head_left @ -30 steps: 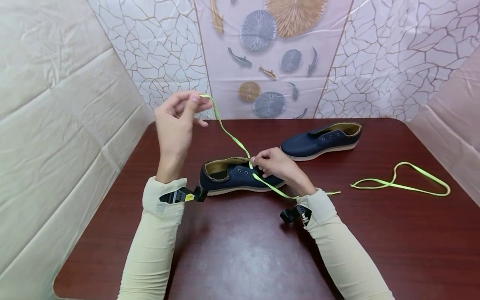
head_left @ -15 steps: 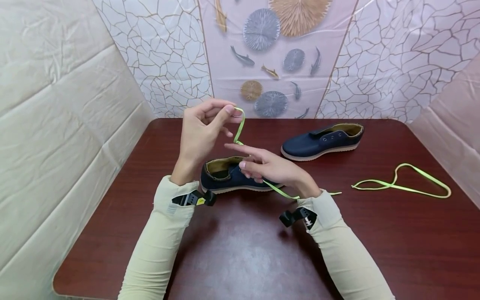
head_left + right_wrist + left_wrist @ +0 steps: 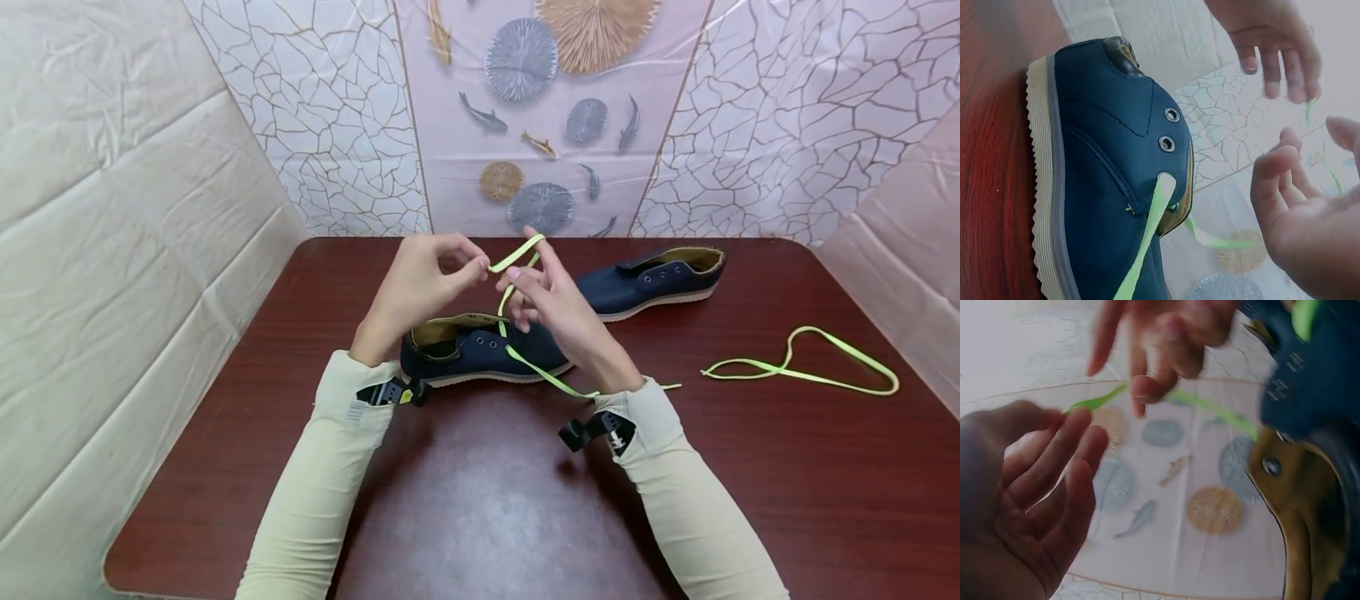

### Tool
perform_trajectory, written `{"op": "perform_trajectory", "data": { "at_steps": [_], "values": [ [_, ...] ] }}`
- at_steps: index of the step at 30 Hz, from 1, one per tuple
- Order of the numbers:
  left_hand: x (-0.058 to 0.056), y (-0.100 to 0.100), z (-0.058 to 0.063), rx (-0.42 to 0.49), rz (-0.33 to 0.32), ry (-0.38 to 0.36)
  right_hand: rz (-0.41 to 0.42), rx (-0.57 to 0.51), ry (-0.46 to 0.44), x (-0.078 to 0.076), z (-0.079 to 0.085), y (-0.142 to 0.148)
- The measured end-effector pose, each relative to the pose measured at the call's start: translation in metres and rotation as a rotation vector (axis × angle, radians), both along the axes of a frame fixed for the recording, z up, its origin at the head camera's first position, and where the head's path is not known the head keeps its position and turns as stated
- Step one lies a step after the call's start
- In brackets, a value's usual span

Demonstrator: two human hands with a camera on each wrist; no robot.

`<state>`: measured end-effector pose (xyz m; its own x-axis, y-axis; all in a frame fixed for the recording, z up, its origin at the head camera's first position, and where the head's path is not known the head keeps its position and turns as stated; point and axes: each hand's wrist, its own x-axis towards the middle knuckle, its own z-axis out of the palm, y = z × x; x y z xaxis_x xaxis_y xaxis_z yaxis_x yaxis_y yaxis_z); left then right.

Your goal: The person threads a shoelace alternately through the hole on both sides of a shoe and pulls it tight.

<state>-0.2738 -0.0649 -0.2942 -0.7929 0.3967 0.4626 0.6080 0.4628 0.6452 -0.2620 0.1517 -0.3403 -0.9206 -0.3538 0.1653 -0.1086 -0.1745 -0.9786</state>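
A neon-yellow shoelace (image 3: 517, 253) runs up from the near navy shoe (image 3: 468, 362). My left hand (image 3: 420, 279) pinches its upper end between thumb and fingertips, above the shoe. The lace passes over the raised index finger of my right hand (image 3: 564, 312), whose thumb stands apart from that finger. In the right wrist view, the lace's other part (image 3: 1147, 244) comes out of one eyelet, and two eyelets beside it hold no lace. The left wrist view shows the left hand (image 3: 1035, 487) at the lace end, with the shoe's tan lining (image 3: 1304, 519) at right.
A second navy shoe (image 3: 652, 282), without a lace in its visible eyelets, stands behind to the right. Another neon-yellow lace (image 3: 840, 340) lies looped on the dark red table (image 3: 480, 517) at right. Patterned cloth walls (image 3: 337, 108) enclose the table's back and sides.
My left hand has moved right and down with the lace end. My right hand has left the shoe's lacing area and risen, its index finger now up under the lace.
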Motion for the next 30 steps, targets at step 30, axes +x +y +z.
{"op": "perform_trajectory", "data": {
  "at_steps": [30],
  "values": [
    [-0.0054,0.0031,-0.009,-0.346,0.1,-0.136,-0.002,0.534,-0.109,0.0028,-0.004,0.0012]
  ]
}}
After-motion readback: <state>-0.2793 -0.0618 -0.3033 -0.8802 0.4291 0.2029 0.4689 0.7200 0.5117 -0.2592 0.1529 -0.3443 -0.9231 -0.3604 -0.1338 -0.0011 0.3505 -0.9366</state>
